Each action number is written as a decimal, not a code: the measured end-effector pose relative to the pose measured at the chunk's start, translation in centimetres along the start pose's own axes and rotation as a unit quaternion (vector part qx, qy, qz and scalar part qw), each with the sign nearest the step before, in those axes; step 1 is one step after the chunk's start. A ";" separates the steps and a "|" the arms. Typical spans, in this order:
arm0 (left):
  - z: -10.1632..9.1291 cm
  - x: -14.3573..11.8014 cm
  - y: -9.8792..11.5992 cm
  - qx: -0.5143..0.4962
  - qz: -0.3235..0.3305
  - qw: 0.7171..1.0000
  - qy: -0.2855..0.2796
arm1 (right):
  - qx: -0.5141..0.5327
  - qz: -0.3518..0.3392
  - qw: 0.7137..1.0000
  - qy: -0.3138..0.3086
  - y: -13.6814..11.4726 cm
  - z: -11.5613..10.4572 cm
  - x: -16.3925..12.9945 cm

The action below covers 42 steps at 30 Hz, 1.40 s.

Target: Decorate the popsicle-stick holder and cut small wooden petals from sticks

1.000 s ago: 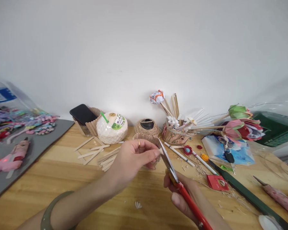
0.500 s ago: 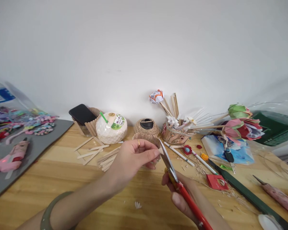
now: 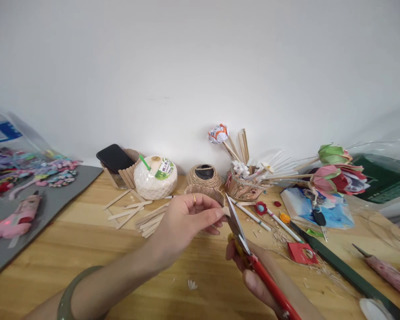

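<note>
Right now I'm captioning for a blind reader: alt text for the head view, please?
A left hand pinches a small tan piece at the blades of red-handled scissors held by the right hand, above a wooden table strewn with craft sticks.

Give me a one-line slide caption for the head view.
Left hand pinches a small piece at the blades of red-handled scissors held by the right hand over a cluttered wooden table.

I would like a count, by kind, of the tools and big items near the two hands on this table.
Scissors in the right hand: 1
Small piece pinched by the left hand: 1
Glue gun: 1
Phone: 1
Coconut: 1
Twine ball: 1
Total: 6
</note>
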<state>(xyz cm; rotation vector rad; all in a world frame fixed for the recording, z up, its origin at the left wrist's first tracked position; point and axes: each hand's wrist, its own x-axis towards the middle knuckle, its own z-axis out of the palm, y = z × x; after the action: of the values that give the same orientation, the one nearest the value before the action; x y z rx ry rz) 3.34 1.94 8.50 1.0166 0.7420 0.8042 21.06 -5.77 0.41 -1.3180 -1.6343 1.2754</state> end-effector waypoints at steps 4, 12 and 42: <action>-0.1 0.0 -0.1 -0.005 0.001 1.000 -0.010 | 0.006 0.023 1.000 -0.004 1.2 0.0 0.4; -0.1 0.0 -0.1 -0.005 0.000 1.000 -0.013 | -0.015 0.018 1.000 -0.013 -2.1 -0.7 -0.3; 0.0 0.1 -0.4 0.037 0.029 0.999 0.015 | -0.036 0.040 0.997 0.051 -4.7 0.4 -0.5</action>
<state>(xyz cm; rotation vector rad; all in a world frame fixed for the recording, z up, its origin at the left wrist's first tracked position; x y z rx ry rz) 3.53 1.90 8.12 1.0986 0.7756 0.8499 19.42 -6.45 4.85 -1.4812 -1.5847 1.1841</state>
